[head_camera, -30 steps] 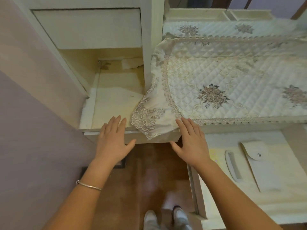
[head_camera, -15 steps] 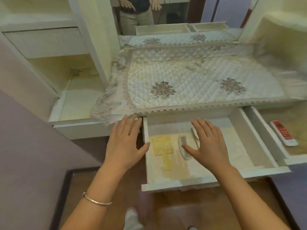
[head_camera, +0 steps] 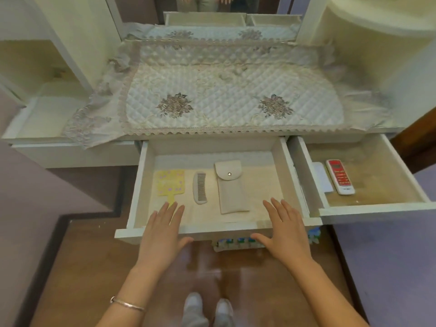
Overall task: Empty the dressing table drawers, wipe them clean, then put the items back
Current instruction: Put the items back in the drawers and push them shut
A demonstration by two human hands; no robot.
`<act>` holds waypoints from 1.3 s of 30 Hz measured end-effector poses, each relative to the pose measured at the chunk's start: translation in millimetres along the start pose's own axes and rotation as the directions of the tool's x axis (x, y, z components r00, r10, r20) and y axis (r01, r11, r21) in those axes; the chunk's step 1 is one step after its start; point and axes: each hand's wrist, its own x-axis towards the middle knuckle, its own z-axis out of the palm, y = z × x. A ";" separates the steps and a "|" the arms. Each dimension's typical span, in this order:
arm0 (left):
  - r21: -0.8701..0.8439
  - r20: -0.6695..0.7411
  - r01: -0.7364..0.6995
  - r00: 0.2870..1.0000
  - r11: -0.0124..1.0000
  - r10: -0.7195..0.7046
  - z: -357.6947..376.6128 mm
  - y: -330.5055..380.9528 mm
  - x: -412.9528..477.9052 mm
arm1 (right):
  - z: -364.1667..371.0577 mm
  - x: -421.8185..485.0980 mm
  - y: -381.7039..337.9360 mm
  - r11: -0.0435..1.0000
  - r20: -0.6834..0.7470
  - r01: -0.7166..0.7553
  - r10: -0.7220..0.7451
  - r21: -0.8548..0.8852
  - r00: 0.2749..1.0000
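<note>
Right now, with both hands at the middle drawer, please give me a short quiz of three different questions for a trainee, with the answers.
1. True or false: the left hand and the right hand are open and hold nothing.
2. In the middle drawer, which thing lies between the yellow hand mirror and the beige pouch?
A. a brush
B. the comb
C. a bottle
3. Fill in: the red and white remote control lies in the drawer to the ____ of the middle one.

Key: 1 true; 2 B; 3 right.
</note>
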 end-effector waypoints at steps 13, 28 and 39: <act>-0.111 -0.034 0.138 0.989 0.984 -0.143 36.0 -0.9 8.8 | 34.3 19.7 27.8 0.992 0.018 -0.055 0.054 0.116 0.998; -0.230 -0.040 0.172 0.982 0.958 -0.185 20.1 -19.3 96.1 | 19.4 107.7 18.8 0.992 -0.073 -0.107 0.111 0.064 0.991; -0.088 -0.087 0.104 0.990 0.991 -0.111 1.3 -48.2 209.0 | -3.7 224.6 13.9 0.993 -0.135 -0.087 0.075 -0.086 0.988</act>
